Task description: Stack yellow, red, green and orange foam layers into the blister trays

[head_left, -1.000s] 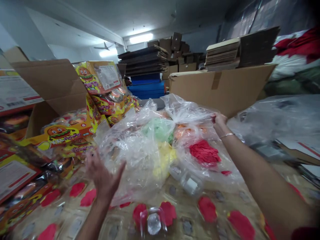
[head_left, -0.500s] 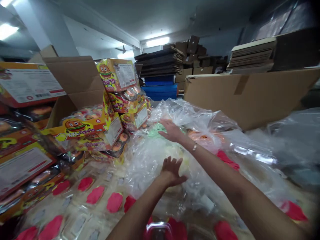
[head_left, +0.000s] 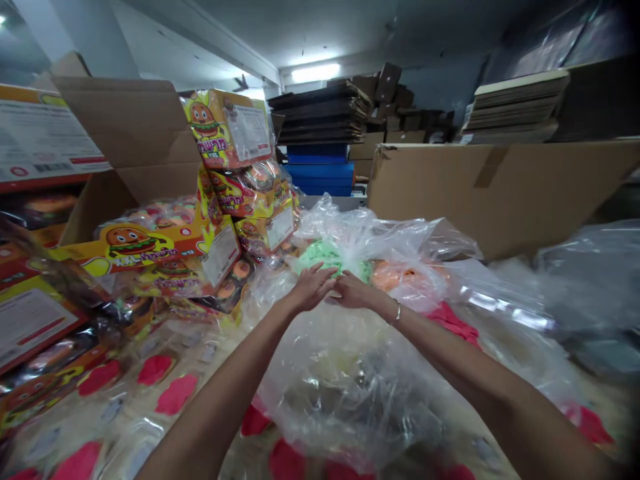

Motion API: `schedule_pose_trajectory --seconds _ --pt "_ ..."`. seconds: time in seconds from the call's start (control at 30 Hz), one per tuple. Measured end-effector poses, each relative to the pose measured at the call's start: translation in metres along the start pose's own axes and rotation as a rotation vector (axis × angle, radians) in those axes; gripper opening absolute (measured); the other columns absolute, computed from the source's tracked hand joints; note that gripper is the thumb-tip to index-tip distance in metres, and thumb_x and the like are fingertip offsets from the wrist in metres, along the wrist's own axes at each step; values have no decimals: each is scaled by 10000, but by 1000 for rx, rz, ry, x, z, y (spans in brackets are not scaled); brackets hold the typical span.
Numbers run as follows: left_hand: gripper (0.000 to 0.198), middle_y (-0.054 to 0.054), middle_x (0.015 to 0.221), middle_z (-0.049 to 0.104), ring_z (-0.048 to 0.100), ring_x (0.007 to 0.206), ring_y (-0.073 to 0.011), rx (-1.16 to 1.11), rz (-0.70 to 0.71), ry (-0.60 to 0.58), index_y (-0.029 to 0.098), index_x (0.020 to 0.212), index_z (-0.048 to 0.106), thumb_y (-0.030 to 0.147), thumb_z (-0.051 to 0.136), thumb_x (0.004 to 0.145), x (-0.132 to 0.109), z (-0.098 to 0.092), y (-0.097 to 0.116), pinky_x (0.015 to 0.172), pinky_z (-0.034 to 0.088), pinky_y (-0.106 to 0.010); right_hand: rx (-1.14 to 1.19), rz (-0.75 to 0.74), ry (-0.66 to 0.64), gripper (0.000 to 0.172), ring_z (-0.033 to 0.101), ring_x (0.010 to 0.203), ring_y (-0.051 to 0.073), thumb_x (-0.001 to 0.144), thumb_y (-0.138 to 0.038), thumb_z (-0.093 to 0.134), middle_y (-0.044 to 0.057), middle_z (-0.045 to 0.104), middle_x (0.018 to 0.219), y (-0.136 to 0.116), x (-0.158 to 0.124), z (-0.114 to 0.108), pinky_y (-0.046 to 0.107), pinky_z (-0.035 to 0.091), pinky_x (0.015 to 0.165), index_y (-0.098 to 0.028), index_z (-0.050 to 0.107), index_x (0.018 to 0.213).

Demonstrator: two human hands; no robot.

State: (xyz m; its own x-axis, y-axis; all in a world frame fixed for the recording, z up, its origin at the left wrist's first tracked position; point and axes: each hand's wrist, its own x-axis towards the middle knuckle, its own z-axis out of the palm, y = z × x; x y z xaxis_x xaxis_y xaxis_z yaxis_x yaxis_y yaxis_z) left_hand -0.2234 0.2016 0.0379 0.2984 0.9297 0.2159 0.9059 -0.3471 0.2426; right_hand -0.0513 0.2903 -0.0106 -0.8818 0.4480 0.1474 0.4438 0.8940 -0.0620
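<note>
My left hand [head_left: 311, 288] and my right hand [head_left: 353, 292] meet fingertip to fingertip on top of a big clear plastic bag [head_left: 345, 380]. Both hands are pinched on the bag's film near its upper edge. Behind my fingers lie a green bundle [head_left: 320, 257] and an orange bundle [head_left: 400, 275] in clear bags. A red bundle [head_left: 453, 317] shows to the right under my right forearm. A thin bracelet sits on my right wrist.
Yellow burger-print candy boxes [head_left: 227, 130] are stacked at left in front of an open carton [head_left: 130, 143]. A large brown carton [head_left: 495, 187] stands behind the bags. Red candy pieces [head_left: 175, 395] in clear blister trays cover the table. Flat cardboard stacks [head_left: 320, 117] fill the back.
My left hand moved up and forward to meet my right hand, which drew back slightly; both now pinch the bag's film. The view has shifted a little to the left.
</note>
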Motion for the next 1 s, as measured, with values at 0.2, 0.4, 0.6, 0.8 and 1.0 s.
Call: schedule_pose_trajectory --seconds 0.2,0.4,0.6,0.8,1.0 --pt "486 -87 1046 701 552 1104 -279 225 -96 -55 207 905 685 487 292 964 17 39 -23 1099 197 -596 34 274 -117 410 668 871 190 991 -271 319 101 727 987 19 22 0 250 453 752 -161 714 1000" --pt "460 -106 1031 681 553 1066 -293 322 -162 14 194 910 683 479 324 956 -1 42 -19 1080 172 -652 -62 383 -83 393 607 1103 328 855 -296 558 259 652 1144 36 89 31 356 461 890 -33 682 1119" --pt "441 -104 1093 656 545 1085 -292 342 -161 52 201 993 664 498 340 948 -12 56 -27 1093 162 -658 -73 317 -35 674 504 1255 353 827 -514 577 236 554 1331 46 124 54 431 377 1042 -75 550 1337" --pt "428 -112 1116 646 548 1079 -299 310 -183 92 189 1055 626 488 338 952 -22 61 -30 1073 200 -663 -45 245 -92 457 641 1043 348 746 -379 669 220 694 1072 48 138 64 393 464 925 -74 712 1083" --pt "373 -109 1106 648 544 1097 -292 257 -222 87 195 1078 609 465 392 940 -23 58 -25 1079 209 -642 44 210 -60 312 623 1068 296 757 -154 642 219 669 1117 38 129 71 351 460 927 -59 696 1050"
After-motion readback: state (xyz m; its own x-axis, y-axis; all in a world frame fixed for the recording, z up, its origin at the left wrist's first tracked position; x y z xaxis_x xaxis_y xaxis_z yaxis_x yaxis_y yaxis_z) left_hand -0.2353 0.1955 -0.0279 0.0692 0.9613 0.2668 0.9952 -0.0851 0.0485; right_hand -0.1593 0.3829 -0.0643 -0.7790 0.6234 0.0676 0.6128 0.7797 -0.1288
